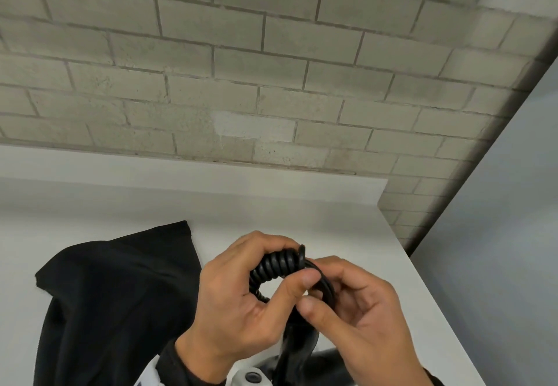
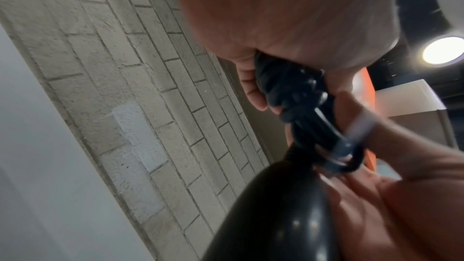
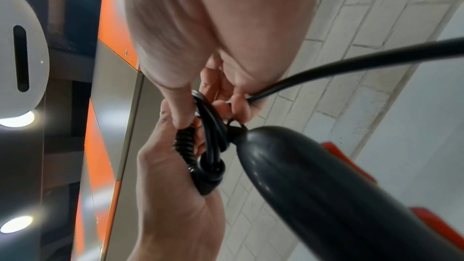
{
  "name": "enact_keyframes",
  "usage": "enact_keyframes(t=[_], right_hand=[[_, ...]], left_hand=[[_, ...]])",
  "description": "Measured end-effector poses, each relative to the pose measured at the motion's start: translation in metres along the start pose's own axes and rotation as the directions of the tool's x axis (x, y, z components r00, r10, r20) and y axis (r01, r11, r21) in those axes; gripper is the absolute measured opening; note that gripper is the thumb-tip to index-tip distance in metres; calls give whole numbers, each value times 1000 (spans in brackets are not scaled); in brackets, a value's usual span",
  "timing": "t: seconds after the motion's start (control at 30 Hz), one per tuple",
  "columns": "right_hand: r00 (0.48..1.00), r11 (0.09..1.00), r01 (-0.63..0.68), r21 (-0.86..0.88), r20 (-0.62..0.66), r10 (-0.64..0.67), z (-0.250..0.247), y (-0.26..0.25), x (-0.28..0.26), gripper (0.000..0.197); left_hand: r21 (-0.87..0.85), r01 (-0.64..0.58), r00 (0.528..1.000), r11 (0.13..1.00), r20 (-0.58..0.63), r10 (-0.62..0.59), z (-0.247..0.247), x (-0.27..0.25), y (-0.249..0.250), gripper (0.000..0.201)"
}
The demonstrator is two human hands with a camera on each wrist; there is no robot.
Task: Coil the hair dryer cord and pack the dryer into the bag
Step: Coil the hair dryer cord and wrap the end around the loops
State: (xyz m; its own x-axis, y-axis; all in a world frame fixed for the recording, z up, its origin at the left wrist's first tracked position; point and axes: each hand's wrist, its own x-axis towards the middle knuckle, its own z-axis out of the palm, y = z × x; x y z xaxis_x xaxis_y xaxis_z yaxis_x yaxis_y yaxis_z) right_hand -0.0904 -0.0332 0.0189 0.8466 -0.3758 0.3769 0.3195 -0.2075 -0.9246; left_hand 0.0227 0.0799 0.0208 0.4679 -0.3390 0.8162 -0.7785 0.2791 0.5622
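Observation:
My left hand grips a bundle of black spiral hair dryer cord above the white table. Right beside it, my right hand pinches the smooth part of the cord, which runs off to the right in the right wrist view. The glossy black hair dryer hangs just under both hands; its rounded body fills the lower right of the right wrist view and also shows in the left wrist view. The black fabric bag lies on the table to the left of my hands, its mouth not visible.
The white table ends against a grey brick wall and its right edge runs diagonally beside a grey partition. A white device shows at the bottom edge below my wrists.

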Motion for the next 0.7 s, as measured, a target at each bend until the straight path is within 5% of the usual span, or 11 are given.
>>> enact_keyframes(t=[0.13,0.3,0.53,0.63,0.7], right_hand=[[999,999,-22,-50,26,23,-7,-2,3,14],[996,991,-41,-130,78,51,-17,2,7,30],[996,962,-21,-272,81,44,-17,-4,8,24],[999,926,8,-377,-41,-26,-7,2,3,27],[951,873,55,-485,-242,-194,5,4,-2,33]], left_hand=[[-27,22,1000,999,23,-22,2,1,2,28],[-121,148,988,982,62,-141,2,2,4,25],[-163,284,956,945,120,-266,2,4,10,19],[-172,338,941,925,56,-333,4,3,9,16],[-176,382,921,907,-4,-389,6,3,8,16]])
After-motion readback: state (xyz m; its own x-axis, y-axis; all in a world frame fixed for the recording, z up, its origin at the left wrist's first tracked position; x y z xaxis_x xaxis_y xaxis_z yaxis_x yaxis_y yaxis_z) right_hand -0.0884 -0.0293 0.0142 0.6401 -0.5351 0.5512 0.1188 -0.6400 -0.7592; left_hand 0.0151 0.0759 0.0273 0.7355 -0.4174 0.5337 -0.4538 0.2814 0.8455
